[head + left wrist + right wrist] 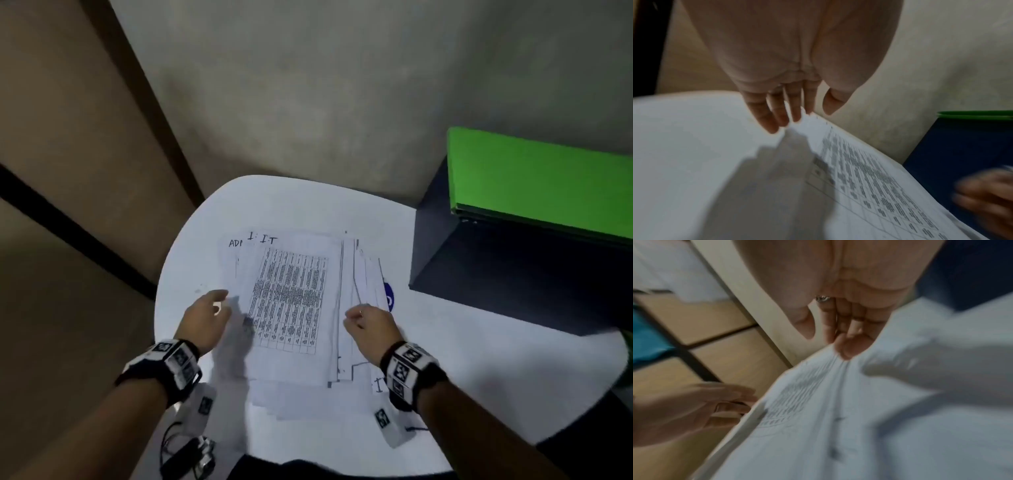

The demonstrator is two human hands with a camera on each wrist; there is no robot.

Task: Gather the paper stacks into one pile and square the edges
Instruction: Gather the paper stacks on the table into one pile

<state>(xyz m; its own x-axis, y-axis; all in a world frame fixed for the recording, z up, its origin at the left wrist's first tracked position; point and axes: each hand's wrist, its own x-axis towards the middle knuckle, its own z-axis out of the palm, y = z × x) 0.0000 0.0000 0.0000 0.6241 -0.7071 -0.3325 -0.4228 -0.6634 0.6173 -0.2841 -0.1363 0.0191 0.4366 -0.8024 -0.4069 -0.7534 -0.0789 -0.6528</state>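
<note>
A loose pile of white papers [291, 308] lies mid-table on the round white table [308, 202], its top sheet printed with a dense grid. Further sheets [366, 274] stick out unevenly on the right and at the near end. My left hand [209, 308] is at the pile's left edge; in the left wrist view its straight fingers [777, 120] touch the paper edge [813, 120]. My right hand [366, 318] is at the right side, its fingertips [846, 347] pressing on the sheets [838, 418], thumb apart. Both wrist views are blurred.
A dark box [496, 274] stands at the table's right, with a green folder [541, 178] on top. A blue round mark [388, 298] peeks out from under the right sheets. A black cable and strap [191, 452] hang by the near left edge.
</note>
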